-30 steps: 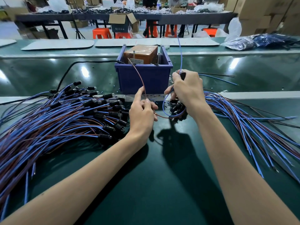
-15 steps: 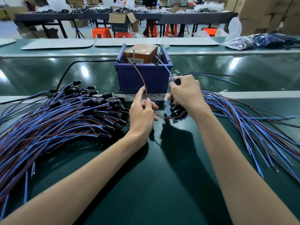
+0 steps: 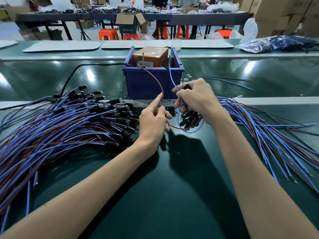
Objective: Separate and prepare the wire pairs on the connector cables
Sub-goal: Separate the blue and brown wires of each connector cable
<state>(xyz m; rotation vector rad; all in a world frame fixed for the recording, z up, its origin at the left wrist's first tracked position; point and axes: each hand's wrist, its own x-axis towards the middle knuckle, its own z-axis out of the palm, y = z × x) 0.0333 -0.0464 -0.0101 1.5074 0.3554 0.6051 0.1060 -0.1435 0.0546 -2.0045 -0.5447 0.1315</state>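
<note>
A big heap of blue and brown wire pairs with black connectors [image 3: 72, 125] lies on the green bench at the left. A second heap [image 3: 269, 128] fans out to the right. My right hand [image 3: 196, 100] grips a black connector [image 3: 187, 87] and a blue wire [image 3: 172, 80] that rises to the blue bin's front rim. My left hand [image 3: 153, 121] pinches the brown wire [image 3: 158, 81] of the same cable; it arcs up to the bin. Both wires loop below my hands, over a small cluster of black connectors [image 3: 189, 116].
A blue plastic bin [image 3: 148, 81] with a brown box [image 3: 150, 56] inside stands just behind my hands. A black cable [image 3: 72, 75] runs from the bin to the left. Plastic bags [image 3: 276, 44] lie at the far right. Tables, orange stools and cartons fill the background.
My right hand has dropped lower and drawn the blue wire down from high above the bin to its front rim. My left hand has hardly moved and keeps the brown wire.
</note>
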